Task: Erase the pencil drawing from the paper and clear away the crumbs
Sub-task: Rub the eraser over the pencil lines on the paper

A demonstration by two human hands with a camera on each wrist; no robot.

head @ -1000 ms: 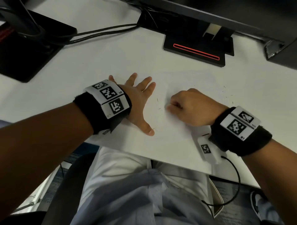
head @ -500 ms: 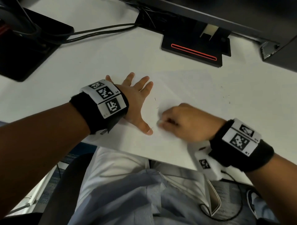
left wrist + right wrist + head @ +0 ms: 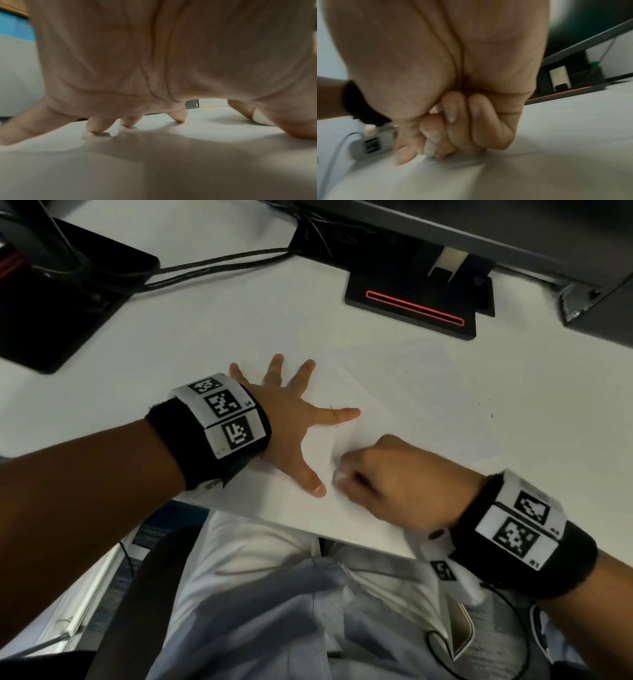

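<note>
A white sheet of paper lies on the white desk, its edges faint. My left hand presses flat on the sheet's left part with its fingers spread wide. Just right of the left thumb, my right hand is curled into a fist, knuckles up. Its fingertips pinch a small whitish eraser down against the paper. No pencil lines show clearly near the eraser. A few dark crumbs lie on the paper's right part, and others by the left index finger.
A black monitor stand with a red line sits at the back, a second black base at the back left, with cables between them. The desk's near edge runs just under my right wrist, above my lap.
My right hand has slid toward me and to the left, close to the left thumb. The left index finger has spread out to the right; the left palm stays planted.
</note>
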